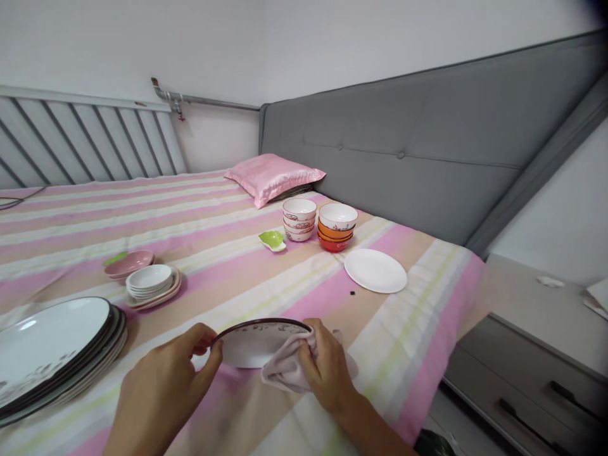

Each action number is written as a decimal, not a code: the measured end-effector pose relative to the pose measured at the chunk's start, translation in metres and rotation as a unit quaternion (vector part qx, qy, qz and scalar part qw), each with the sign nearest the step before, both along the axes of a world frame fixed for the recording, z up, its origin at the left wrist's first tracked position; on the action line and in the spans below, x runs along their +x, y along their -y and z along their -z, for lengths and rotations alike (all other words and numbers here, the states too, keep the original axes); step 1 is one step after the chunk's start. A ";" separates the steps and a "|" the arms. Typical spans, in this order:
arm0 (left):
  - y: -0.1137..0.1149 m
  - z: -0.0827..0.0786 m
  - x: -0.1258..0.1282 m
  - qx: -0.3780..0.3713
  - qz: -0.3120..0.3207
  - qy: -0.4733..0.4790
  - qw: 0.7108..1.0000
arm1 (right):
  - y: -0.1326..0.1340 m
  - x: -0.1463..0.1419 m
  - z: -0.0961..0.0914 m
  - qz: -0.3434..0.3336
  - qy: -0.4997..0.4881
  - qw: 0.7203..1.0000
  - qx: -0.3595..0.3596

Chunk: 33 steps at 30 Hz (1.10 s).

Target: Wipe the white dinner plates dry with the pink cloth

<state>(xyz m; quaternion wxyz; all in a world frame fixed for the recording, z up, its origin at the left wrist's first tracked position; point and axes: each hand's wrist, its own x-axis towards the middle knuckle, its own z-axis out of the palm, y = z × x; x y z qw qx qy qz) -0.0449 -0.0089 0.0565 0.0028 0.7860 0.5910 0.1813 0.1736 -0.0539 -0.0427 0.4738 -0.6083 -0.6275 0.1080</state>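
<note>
A white plate with a dark brown rim and a leafy pattern is held up, tilted, over the striped bedspread. My left hand pinches its left edge between thumb and fingers. At the right edge, my right hand grips a pale cloth that is folded over the plate's rim. The cloth covers the plate's lower right part. To the left of my left hand lies a stack of large plates, the top one white with a dark rim and leaf print.
Beyond my hands stand two bowl stacks, a green leaf-shaped dish and a white plate. Small white bowls and pink dishes sit at left. A pink pillow rests by the grey headboard; a nightstand stands right.
</note>
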 end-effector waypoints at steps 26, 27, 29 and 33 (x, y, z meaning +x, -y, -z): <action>0.003 0.002 0.007 0.224 0.162 0.063 0.959 | 0.004 -0.001 0.000 -0.071 0.035 0.995 0.065; 0.003 0.002 0.006 0.220 0.158 0.061 0.961 | 0.003 -0.002 0.000 -0.073 0.034 0.995 0.060; 0.003 0.004 0.003 0.208 0.152 0.053 0.965 | 0.003 -0.002 0.000 -0.077 0.032 0.995 0.049; 0.003 0.005 -0.002 0.189 0.119 0.028 0.974 | 0.003 -0.002 0.000 -0.083 0.033 0.996 0.030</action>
